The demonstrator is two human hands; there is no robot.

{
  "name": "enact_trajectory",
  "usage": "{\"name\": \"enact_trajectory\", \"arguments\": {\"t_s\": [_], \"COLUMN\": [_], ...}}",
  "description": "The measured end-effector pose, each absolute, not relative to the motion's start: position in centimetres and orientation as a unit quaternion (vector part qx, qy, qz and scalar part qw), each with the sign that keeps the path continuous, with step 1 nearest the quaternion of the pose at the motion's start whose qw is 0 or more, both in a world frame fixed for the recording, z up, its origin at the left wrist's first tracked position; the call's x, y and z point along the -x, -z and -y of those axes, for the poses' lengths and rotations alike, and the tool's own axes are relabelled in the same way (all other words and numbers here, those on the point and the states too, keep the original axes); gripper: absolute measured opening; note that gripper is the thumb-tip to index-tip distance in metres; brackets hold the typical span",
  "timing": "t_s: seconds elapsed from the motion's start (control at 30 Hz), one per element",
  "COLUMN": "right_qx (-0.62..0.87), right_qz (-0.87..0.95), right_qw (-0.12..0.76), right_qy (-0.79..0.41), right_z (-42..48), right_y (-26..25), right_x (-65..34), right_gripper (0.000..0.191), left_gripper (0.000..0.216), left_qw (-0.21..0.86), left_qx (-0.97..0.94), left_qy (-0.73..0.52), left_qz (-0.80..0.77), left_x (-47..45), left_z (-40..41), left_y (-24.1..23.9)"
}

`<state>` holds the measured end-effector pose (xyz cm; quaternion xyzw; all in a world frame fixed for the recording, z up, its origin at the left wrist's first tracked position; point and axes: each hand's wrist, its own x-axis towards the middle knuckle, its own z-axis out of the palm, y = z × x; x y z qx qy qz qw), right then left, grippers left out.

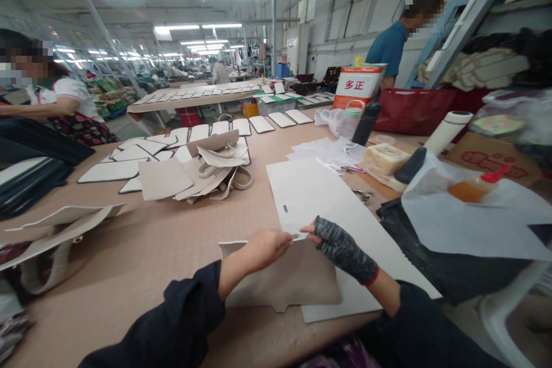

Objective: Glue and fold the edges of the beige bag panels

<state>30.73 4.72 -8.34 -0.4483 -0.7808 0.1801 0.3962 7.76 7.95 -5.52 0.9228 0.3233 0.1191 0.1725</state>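
A beige panel (pixel 293 284) lies in front of me at the near edge of the brown worktable (pixel 172 247), partly over a pale board (pixel 319 190). My bare left hand (pixel 264 250) is closed in a pinch at the panel's upper edge; my right hand (pixel 345 247) reaches its fingertips to the same spot, though I cannot tell whether they grip anything. If my hands pull unevenly, that edge could pucker or sit crooked; a loosened pinch might let the panel slide on the board. To my right, a red-tipped bottle (pixel 470 188) of amber liquid rests on white sheeting (pixel 435 215); a knock could make it leak and stain.

The panel looks smooth, matte and leather-like, with a small pointed tab. My right hand's fingerless glove (pixel 342 241) is mottled grey knit, red-cuffed. Beyond lie floppy beige pieces (pixel 166 179) with rounded loop handles (pixel 242 179).
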Motion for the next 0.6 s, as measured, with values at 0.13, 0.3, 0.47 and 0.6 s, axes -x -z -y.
{"name": "enact_trajectory", "arguments": {"t_s": [0.13, 0.3, 0.47, 0.6], "right_qx": [0.516, 0.541, 0.567, 0.571], "right_qz": [0.653, 0.623, 0.591, 0.58], "right_qw": [0.469, 0.478, 0.494, 0.514], "right_qy": [-0.296, -0.301, -0.291, -0.271], "right_z": [-3.8, -1.9, -0.8, 0.1], "right_y": [7.2, 7.0, 6.4, 5.9], "right_x": [-31.4, -31.5, -31.4, -32.0], "right_gripper": [0.038, 0.031, 0.033, 0.039], "left_gripper": [0.025, 0.028, 0.029, 0.03], "left_qw": [0.193, 0.222, 0.235, 0.222], "left_qx": [-0.913, -0.902, -0.908, -0.917], "left_qy": [-0.123, -0.104, -0.07, -0.069], "left_qz": [-0.338, -0.354, -0.339, -0.324], "left_x": [-8.2, -8.8, -11.0, -12.9], "left_z": [-8.3, -8.8, -7.5, -6.1], "left_y": [5.2, 4.1, 2.4, 1.2]}}
